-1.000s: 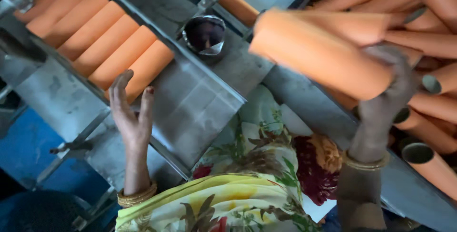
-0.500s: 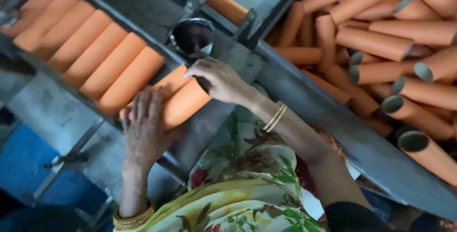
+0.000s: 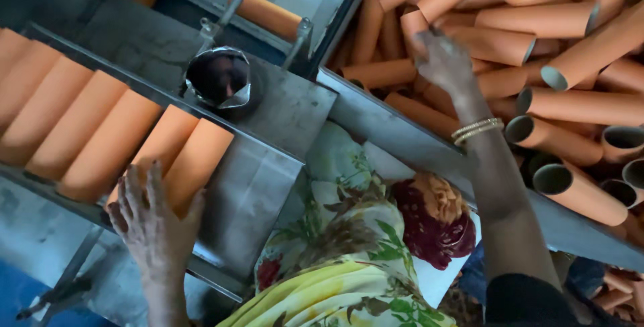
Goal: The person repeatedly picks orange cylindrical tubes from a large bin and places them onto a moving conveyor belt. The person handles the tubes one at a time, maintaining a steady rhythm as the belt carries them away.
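Note:
A row of orange cardboard tubes (image 3: pixel 87 132) lies side by side on a slanted metal tray (image 3: pixel 261 186) at the left. My left hand (image 3: pixel 153 216) rests flat against the near ends of the last two tubes (image 3: pixel 194 159), fingers spread. My right hand (image 3: pixel 444 61) reaches into a bin heaped with loose orange tubes (image 3: pixel 557 52) at the right, fingers over one tube; whether it grips it is unclear. Bangles circle my right wrist.
A dark round metal cup (image 3: pixel 220 79) sits at the tray's upper edge. Another orange tube (image 3: pixel 265 12) lies on the machine bed beyond. A grey metal wall (image 3: pixel 416 149) divides tray and bin. Floral cloth covers my lap.
My right hand set its tube down at the end of the row, then swung right into the bin. My left hand shifted onto the tube ends.

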